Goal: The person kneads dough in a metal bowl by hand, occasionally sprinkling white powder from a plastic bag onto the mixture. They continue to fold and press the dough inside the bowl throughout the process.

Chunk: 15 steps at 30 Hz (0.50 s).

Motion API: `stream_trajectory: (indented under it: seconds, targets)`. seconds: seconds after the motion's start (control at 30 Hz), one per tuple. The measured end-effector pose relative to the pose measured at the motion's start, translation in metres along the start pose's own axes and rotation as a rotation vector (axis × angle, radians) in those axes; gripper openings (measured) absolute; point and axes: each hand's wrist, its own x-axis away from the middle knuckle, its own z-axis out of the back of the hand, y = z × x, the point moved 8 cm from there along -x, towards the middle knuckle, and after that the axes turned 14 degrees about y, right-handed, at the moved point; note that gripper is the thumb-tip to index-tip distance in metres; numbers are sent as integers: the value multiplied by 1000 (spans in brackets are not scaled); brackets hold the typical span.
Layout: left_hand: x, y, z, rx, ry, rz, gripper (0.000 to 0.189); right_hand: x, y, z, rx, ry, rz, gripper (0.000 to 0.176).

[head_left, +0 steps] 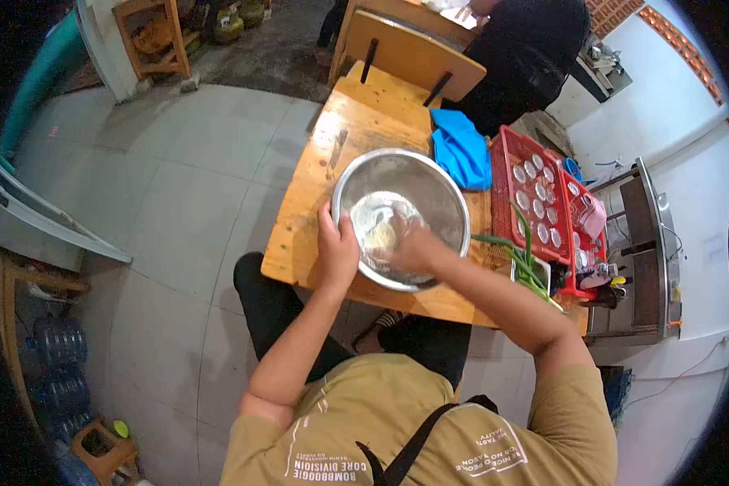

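Observation:
A large steel bowl sits on the wooden table in front of me. My left hand grips the bowl's near-left rim. Inside the bowl, my right hand presses on a pale wet mass at the bottom; the fingers are curled into it, and I cannot tell whether they hold any of it.
A blue cloth lies beyond the bowl. A red crate of small glass jars and green onion stalks sit at the right. A person in black stands at the far end by a wooden chair. Water jugs stand at left.

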Motion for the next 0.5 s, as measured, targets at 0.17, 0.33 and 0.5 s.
stream_trajectory:
  seconds: [0.17, 0.33, 0.5]
  targets:
    - [4, -3, 0, -20, 11, -8, 37, -6, -20, -3, -14, 188, 173, 74]
    - [4, -8, 0, -84, -37, -1, 42, -52, -9, 8, -28, 283, 27, 46]
    - [14, -16, 5, -77, 0, -31, 44, -77, 22, -16, -66, 359, -37, 52]
